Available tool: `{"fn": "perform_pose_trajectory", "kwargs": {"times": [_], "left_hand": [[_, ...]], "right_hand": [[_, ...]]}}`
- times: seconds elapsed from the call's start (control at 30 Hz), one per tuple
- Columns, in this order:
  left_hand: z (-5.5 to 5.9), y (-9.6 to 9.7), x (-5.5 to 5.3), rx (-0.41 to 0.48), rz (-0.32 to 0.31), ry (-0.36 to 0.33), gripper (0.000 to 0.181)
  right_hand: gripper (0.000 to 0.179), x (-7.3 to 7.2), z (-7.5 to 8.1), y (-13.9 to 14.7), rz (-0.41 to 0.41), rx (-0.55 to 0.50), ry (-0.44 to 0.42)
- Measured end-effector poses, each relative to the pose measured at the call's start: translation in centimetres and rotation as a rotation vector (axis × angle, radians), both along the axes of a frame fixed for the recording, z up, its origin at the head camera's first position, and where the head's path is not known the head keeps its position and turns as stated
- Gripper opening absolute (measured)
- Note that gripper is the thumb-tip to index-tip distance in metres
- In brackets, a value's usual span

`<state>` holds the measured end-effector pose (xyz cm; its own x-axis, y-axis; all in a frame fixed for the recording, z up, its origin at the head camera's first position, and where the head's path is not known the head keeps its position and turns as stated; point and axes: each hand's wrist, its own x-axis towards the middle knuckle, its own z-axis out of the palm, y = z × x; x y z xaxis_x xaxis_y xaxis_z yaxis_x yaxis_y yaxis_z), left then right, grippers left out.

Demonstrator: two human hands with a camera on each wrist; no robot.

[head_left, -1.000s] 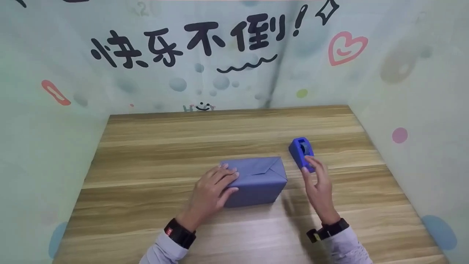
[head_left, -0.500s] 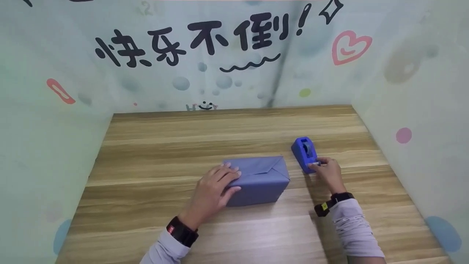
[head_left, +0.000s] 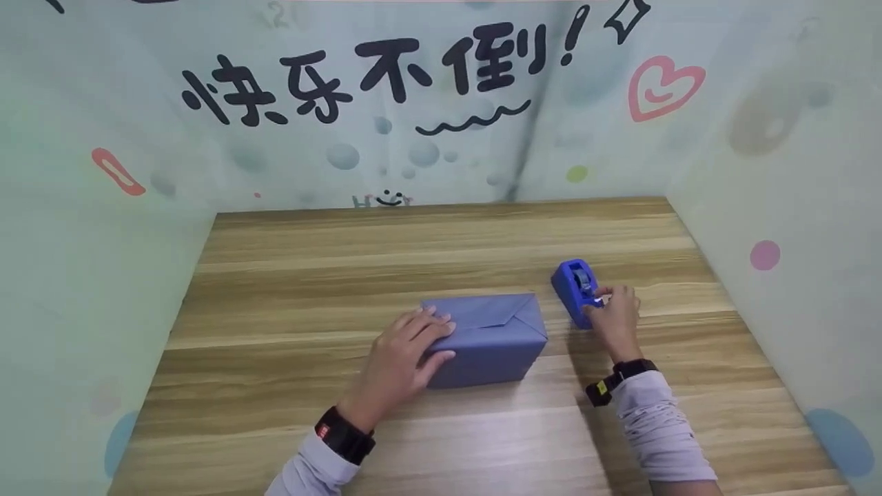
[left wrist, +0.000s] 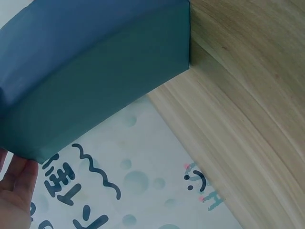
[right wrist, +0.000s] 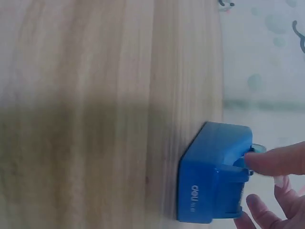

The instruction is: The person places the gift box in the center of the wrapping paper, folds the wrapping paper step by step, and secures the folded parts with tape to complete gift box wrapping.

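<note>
In the head view a box wrapped in blue-purple paper (head_left: 486,362) lies on the wooden table, its folded flap facing up. My left hand (head_left: 403,348) holds its left end, fingers over the top and thumb on the front side. Fingers (left wrist: 21,183) show at the box's edge in the left wrist view. To the right of the box stands a blue tape dispenser (head_left: 570,289) with a roll inside. Thumb and fingers of my right hand (head_left: 615,318) pinch the clear tape at its cutter end. The right wrist view shows the thumb (right wrist: 279,161) over that end.
The wooden table (head_left: 331,262) meets a pale printed wall cloth (head_left: 289,162) at the back, with more cloth along both sides. A shadow of the right arm falls on the table below the dispenser.
My right hand has gone from hovering open by the dispenser to its cutter end, pinching there, with its fingers shifting slightly up just now. My left hand stays on the box.
</note>
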<state>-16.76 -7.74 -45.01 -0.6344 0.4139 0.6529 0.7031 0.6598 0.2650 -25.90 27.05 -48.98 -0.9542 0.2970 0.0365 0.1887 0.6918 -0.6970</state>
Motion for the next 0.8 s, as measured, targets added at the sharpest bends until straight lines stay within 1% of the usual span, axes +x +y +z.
{"fn": "perform_pose_trajectory", "kwargs": {"times": [0.1, 0.2, 0.27, 0.33, 0.43, 0.47, 0.53, 0.6, 0.67, 0.73, 0.8], "left_hand": [[0.0, 0.0, 0.0, -0.006, 0.003, -0.014, 0.031], [0.1, 0.0, 0.0, -0.005, 0.010, -0.015, 0.032], [0.2, 0.0, 0.0, -0.003, 0.012, -0.014, 0.032], [0.2, 0.0, 0.0, -0.001, 0.007, -0.015, 0.032], [0.2, 0.2, 0.0, 0.002, 0.004, -0.024, 0.032], [0.2, 0.2, 0.0, 0.003, 0.005, -0.025, 0.032], [0.2, 0.2, 0.0, 0.006, 0.008, -0.022, 0.032], [0.2, 0.3, 0.0, 0.010, 0.012, -0.013, 0.032], [0.2, 0.2, 0.0, 0.012, 0.013, -0.006, 0.032], [0.2, 0.2, 0.1, 0.009, 0.013, -0.003, 0.032], [0.2, 0.2, 0.1, 0.005, 0.015, -0.009, 0.033]], "right_hand": [[0.032, -0.1, 0.8, 0.3, 0.003, 0.020, 0.016], [0.027, -0.4, 1.9, 0.9, 0.037, 0.004, 0.016], [0.026, -0.7, 2.6, 1.2, 0.059, -0.014, -0.009], [0.030, -0.9, 3.2, 1.6, 0.066, -0.042, -0.051], [0.050, -0.9, 3.8, 1.9, 0.050, -0.141, -0.129], [0.057, -0.8, 3.9, 2.0, 0.038, -0.185, -0.151], [0.068, -0.8, 4.1, 2.2, 0.022, -0.305, -0.197], [0.072, -0.6, 4.2, 2.3, 0.017, -0.420, -0.231], [0.073, -0.5, 4.0, 2.4, 0.017, -0.504, -0.260], [0.074, -0.3, 3.7, 2.5, 0.024, -0.565, -0.283], [0.074, -0.1, 3.4, 2.6, 0.023, -0.601, -0.294]]}}
